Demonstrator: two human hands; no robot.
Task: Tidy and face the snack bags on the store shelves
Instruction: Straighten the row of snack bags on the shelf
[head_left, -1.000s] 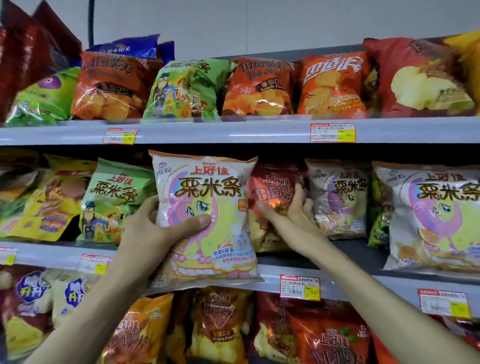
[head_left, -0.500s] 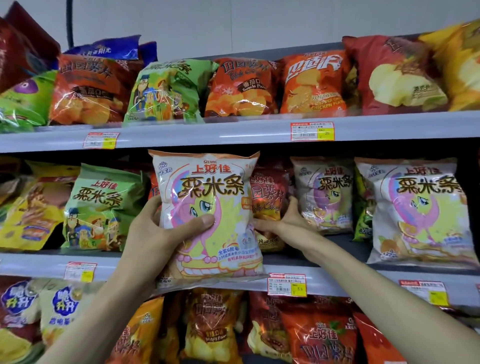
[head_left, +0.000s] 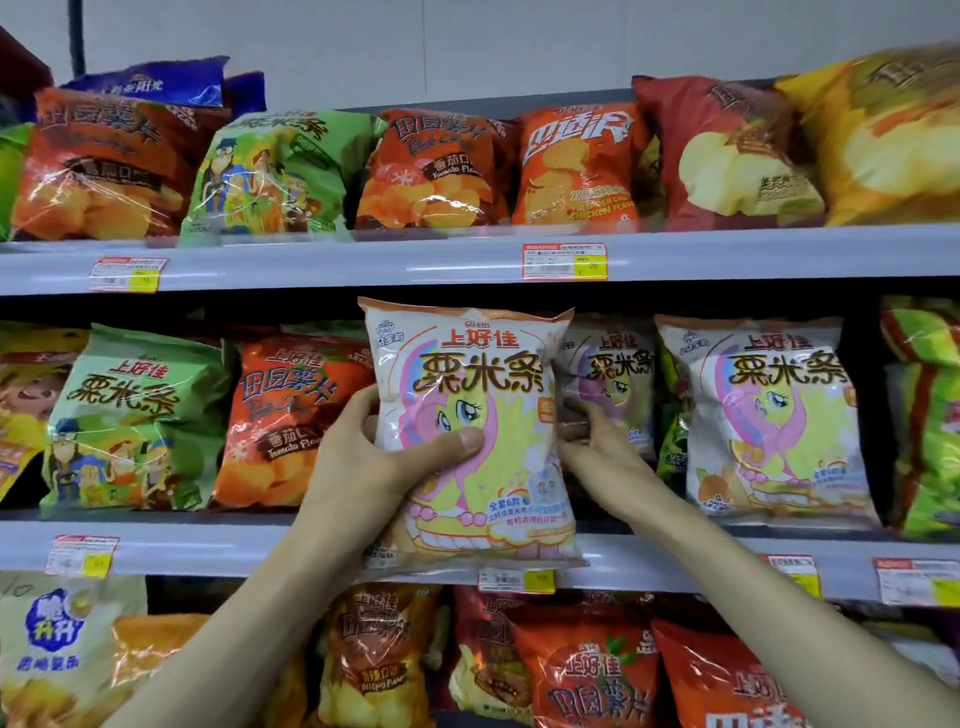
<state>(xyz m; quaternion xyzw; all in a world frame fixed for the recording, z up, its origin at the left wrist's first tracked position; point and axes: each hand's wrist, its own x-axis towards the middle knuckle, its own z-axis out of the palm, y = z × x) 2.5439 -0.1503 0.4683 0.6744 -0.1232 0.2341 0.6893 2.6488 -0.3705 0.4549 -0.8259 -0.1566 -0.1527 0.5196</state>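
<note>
Left hand (head_left: 363, 457) grips the white corn-stick bag (head_left: 483, 364); whether the right hand (head_left: 602, 462) holds its side, I cannot tell. Stand it upright, flush with the middle shelf (head_left: 208, 551) front edge.

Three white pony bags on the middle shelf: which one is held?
The leftmost white pony bag, out front, gripped by the left hand; the middle bag and right bag sit further back.

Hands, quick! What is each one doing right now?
Left hand: holding the white pony snack bag.
Right hand: at the bag's right edge, fingers partly hidden; cannot tell.
</note>
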